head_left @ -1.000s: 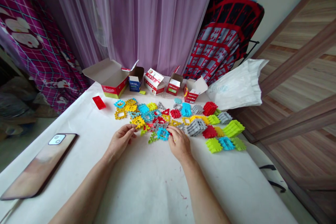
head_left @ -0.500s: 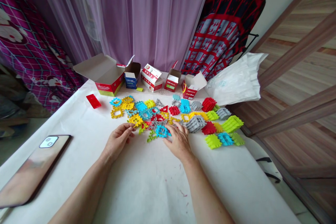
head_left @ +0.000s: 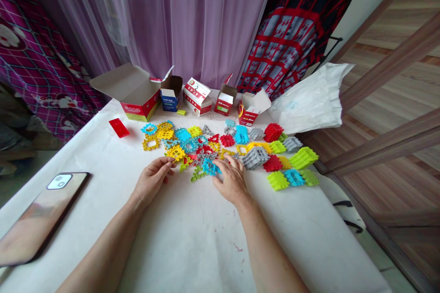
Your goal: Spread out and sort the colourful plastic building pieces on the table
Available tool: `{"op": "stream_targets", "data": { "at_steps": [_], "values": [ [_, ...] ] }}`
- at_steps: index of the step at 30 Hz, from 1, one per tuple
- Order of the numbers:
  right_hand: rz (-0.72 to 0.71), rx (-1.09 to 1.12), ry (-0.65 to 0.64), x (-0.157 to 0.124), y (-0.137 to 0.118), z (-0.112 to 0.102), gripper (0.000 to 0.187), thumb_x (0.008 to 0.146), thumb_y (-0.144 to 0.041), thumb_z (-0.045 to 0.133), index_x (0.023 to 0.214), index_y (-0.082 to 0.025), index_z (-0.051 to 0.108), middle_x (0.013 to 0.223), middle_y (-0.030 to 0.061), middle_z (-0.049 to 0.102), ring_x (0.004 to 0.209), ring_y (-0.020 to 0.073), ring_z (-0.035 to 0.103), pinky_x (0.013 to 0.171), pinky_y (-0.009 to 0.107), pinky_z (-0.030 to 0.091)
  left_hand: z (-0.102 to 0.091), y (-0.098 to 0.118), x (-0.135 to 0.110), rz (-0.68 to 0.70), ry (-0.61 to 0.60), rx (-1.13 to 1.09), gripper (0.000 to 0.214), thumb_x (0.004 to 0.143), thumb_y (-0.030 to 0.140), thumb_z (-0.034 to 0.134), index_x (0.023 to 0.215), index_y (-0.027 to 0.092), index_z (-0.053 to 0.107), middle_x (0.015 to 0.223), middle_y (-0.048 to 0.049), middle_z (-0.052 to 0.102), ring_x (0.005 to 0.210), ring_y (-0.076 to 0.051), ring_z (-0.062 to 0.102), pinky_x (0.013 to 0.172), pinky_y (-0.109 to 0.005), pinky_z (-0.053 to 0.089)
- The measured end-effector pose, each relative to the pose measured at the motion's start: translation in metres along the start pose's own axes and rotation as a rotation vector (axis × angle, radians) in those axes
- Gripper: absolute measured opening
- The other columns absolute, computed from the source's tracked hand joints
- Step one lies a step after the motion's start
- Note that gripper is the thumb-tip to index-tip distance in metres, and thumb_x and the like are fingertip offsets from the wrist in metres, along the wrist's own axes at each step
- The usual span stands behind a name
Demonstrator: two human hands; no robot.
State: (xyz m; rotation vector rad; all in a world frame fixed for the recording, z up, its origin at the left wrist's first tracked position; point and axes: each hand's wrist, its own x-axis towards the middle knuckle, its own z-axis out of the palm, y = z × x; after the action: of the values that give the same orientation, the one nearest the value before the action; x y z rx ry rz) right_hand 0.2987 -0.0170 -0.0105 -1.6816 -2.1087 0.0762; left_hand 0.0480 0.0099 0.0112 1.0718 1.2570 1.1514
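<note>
The left hand (head_left: 151, 181) is half curled, its fingertips (head_left: 167, 161) just beside a yellow waffle-shaped plastic block (head_left: 176, 152), and whether it pinches that block is hard to tell. The right hand (head_left: 232, 181) is bent over the near edge of the heap, its fingers (head_left: 220, 167) down among the pieces and next to a blue block (head_left: 210, 168), but they hide what lies beneath, so I cannot tell if it grips anything. The heap of interlocking plastic blocks (head_left: 206, 146) sits mid-frame on a white-covered table (head_left: 192, 242), with a stack of grey blocks (head_left: 255, 158) to its right. A red block (head_left: 118, 127) lies apart at the left. At the lower left, a smartphone (head_left: 44, 215) lies face down, cut off by the frame edge. Along the far edge stand open cardboard boxes (head_left: 125, 91), their red print too small to read, and a white plastic bag (head_left: 309, 100) lies at the right, below a purple curtain (head_left: 172, 18)
</note>
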Motion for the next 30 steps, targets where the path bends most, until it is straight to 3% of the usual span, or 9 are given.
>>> {"op": "stream_targets", "data": {
  "at_steps": [10, 21, 30],
  "values": [
    [0.058, 0.040, 0.212, -0.002, -0.009, 0.003, 0.038, 0.076, -0.030, 0.069, 0.113, -0.022, 0.064, 0.115, 0.0089, 0.068, 0.120, 0.0284, 0.050, 0.107, 0.042, 0.030, 0.000, -0.001, 0.001, -0.004, -0.013, -0.022, 0.065, 0.052, 0.071, 0.079, 0.089, 0.019, 0.068, 0.080, -0.0031, 0.069, 0.062, -0.012, 0.058, 0.051, -0.022, 0.041],
    [0.093, -0.005, 0.224, -0.003, -0.013, 0.009, 0.038, 0.076, -0.039, 0.073, 0.108, -0.022, 0.062, 0.110, 0.0100, 0.068, 0.117, 0.0294, 0.051, 0.105, 0.044, 0.029, 0.000, -0.001, 0.001, -0.009, -0.016, -0.004, 0.065, 0.052, 0.071, 0.078, 0.090, 0.019, 0.067, 0.080, -0.0029, 0.069, 0.062, -0.013, 0.058, 0.051, -0.022, 0.041],
    [0.070, -0.042, 0.262, -0.001, -0.015, 0.013, 0.035, 0.076, -0.033, 0.073, 0.107, -0.021, 0.062, 0.108, 0.0084, 0.071, 0.113, 0.0284, 0.054, 0.103, 0.045, 0.030, 0.000, 0.002, -0.001, -0.013, -0.023, 0.028, 0.063, 0.057, 0.070, 0.076, 0.092, 0.019, 0.067, 0.083, -0.0030, 0.069, 0.064, -0.013, 0.059, 0.053, -0.022, 0.043]
  ]
}}
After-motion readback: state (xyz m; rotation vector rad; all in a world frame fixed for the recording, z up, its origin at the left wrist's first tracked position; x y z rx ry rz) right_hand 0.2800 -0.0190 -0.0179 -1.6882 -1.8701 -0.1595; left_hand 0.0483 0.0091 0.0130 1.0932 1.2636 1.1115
